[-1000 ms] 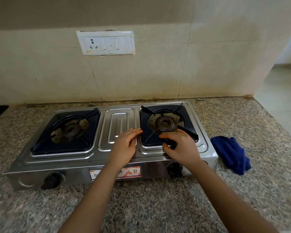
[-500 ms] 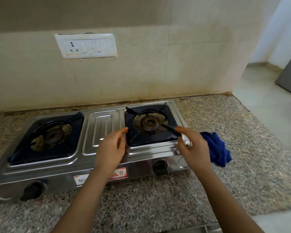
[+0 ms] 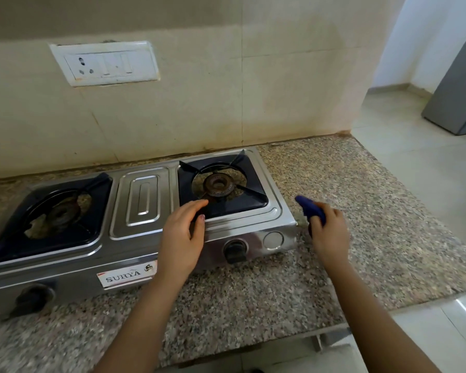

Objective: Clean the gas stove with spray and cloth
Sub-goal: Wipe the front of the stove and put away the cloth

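stove on desk, long axis left-right along far wall, knobs facing near. left hand over near corner of right burner, fingers loose, holding nothing. right hand fingers curled round blue cloth, just right of stove.

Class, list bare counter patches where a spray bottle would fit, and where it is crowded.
Free: granite counter right of the stove, beyond the right hand gripping the blue cloth; the strip before the stove. Crowded: the right burner, by the left hand.
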